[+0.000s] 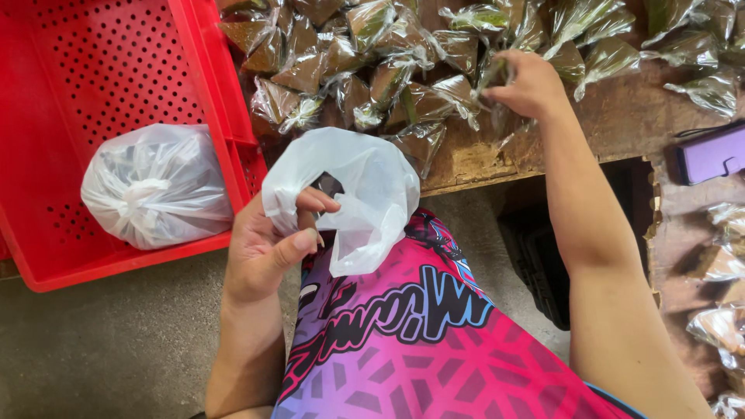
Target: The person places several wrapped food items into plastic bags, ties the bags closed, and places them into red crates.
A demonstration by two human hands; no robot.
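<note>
Red perforated plastic crate (93,70) fills the far left, sitting on the grey concrete floor (101,349), and inside it rests a knotted translucent white plastic bag (155,186), full and tied at the top. Just right of the crate, the left hand (268,248) is closed on the rim of a thin white plastic carrier bag (361,194), thumb and forefinger pinching the film so that the mouth gapes open above the lap; the bag looks empty, hangs limp and crumpled, and seems very light, soft and slippery, so it is best taken by a gathered fold of the rim rather than by the flat side. Below it spreads a pink and purple patterned garment (419,341) over the person's knees. Farther right and up, the right hand (528,85) reaches onto the worn wooden desk (621,116) and its fingers close around one of the small triangular leaf-wrapped parcels in clear plastic (489,74), at the near edge of a large heap of such parcels (365,70) that covers the desk from the crate onward. These parcels look small, fairly firm inside and slick outside, easiest to lift by the twisted plastic tail. At the far right edge lies a purple wallet-like case (710,151), with more wrapped parcels (722,264) below it.
</note>
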